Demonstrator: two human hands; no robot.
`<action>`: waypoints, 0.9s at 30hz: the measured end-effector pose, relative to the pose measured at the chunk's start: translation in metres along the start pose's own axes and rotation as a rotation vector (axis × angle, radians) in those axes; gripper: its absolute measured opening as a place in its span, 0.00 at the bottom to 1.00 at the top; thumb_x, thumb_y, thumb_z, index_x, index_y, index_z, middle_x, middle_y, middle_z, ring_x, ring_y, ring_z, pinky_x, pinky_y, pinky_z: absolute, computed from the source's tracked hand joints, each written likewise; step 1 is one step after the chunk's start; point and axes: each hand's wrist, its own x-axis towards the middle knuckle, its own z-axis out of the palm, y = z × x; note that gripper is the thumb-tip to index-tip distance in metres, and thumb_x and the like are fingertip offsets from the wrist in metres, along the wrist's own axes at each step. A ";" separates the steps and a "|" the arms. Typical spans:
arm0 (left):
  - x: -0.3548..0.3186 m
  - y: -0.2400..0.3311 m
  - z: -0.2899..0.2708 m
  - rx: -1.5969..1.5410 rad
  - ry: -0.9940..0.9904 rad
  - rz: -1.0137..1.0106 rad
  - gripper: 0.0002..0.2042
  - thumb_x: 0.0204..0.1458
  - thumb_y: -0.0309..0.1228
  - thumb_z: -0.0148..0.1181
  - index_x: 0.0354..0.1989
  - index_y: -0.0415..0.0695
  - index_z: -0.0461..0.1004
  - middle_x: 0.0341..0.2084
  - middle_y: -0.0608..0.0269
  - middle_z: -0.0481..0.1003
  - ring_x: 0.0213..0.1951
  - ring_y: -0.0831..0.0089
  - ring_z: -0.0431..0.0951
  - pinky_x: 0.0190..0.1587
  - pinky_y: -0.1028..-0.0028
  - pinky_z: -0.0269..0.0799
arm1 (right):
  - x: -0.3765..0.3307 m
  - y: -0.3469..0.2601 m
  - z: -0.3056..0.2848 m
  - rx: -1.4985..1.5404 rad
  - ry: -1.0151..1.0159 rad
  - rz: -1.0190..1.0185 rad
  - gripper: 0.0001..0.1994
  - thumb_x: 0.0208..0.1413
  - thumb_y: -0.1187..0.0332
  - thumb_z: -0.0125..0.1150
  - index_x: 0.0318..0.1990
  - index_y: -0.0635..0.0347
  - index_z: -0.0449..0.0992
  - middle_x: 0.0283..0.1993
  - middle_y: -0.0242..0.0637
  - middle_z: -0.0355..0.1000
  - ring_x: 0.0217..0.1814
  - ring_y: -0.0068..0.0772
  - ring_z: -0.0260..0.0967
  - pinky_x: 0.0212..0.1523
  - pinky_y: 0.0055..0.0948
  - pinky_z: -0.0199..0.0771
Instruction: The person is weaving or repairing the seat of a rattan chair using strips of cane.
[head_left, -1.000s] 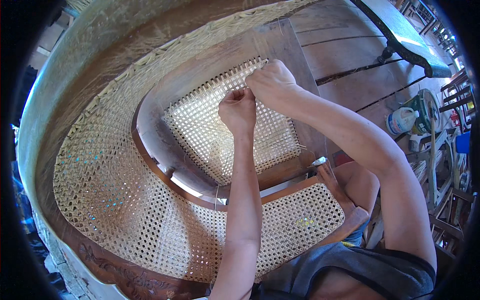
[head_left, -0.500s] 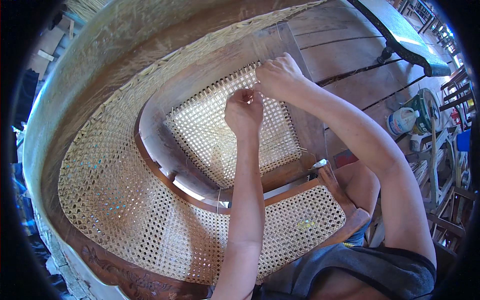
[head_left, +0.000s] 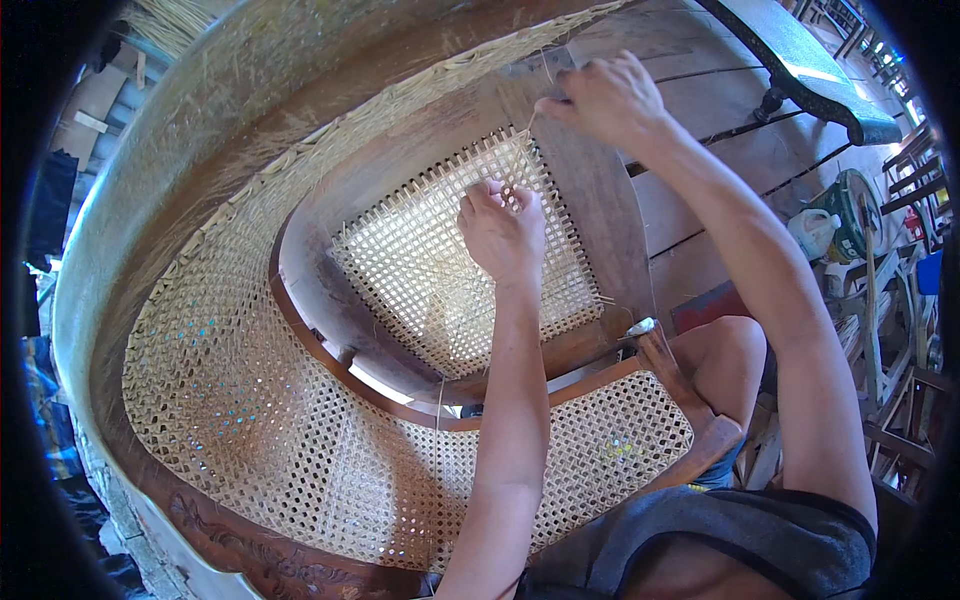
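Running up from the woven cane panel (head_left: 430,265), a thin strand (head_left: 532,118) is clamped in the right hand (head_left: 612,98). Apart from it, the left hand (head_left: 503,230) is held curled over the panel; whether anything is pinched there cannot be told. A wooden frame (head_left: 602,205) is seen near both.

A floor of brown planks (head_left: 700,95) is crossed by dark gaps. On it a dark, glossy bench (head_left: 800,65) is held up by a short leg. Farther right, a white jug (head_left: 814,235) and a green bucket (head_left: 858,215) are set together — near jumbled wood pieces (head_left: 872,320). What the wooden frame (head_left: 610,185) is borne by cannot be told.
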 end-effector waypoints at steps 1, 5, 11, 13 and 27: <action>-0.001 0.002 0.003 -0.008 -0.004 0.003 0.07 0.46 0.27 0.60 0.33 0.40 0.72 0.30 0.52 0.73 0.31 0.50 0.74 0.38 0.54 0.71 | -0.002 0.006 0.002 0.015 0.021 0.052 0.23 0.59 0.44 0.52 0.30 0.53 0.82 0.27 0.38 0.78 0.34 0.41 0.77 0.46 0.41 0.66; 0.017 -0.001 -0.003 -0.431 -0.006 0.165 0.13 0.54 0.32 0.63 0.45 0.39 0.74 0.24 0.65 0.72 0.25 0.71 0.70 0.31 0.69 0.69 | -0.015 -0.003 -0.020 0.035 0.004 0.043 0.24 0.59 0.42 0.51 0.30 0.53 0.81 0.24 0.38 0.77 0.33 0.42 0.77 0.48 0.42 0.66; 0.024 -0.013 -0.007 -1.005 -0.135 -0.120 0.05 0.57 0.27 0.64 0.35 0.37 0.80 0.24 0.73 0.75 0.25 0.88 0.66 0.28 0.84 0.63 | -0.015 -0.014 0.005 0.188 -0.047 -0.150 0.16 0.59 0.52 0.57 0.34 0.55 0.80 0.26 0.41 0.77 0.36 0.43 0.78 0.42 0.46 0.72; 0.019 -0.027 -0.001 -0.948 -0.171 -0.156 0.05 0.57 0.27 0.64 0.35 0.37 0.80 0.24 0.72 0.76 0.25 0.88 0.68 0.28 0.84 0.65 | -0.015 -0.017 0.023 0.275 -0.044 -0.238 0.10 0.58 0.61 0.57 0.31 0.56 0.77 0.24 0.43 0.76 0.34 0.45 0.78 0.39 0.46 0.74; 0.024 -0.021 -0.001 -0.632 -0.096 -0.244 0.07 0.49 0.28 0.65 0.26 0.36 0.79 0.20 0.57 0.79 0.20 0.75 0.76 0.28 0.74 0.72 | -0.013 -0.069 0.012 0.063 -0.082 -0.294 0.04 0.45 0.73 0.60 0.27 0.58 0.82 0.31 0.43 0.80 0.37 0.42 0.80 0.35 0.37 0.79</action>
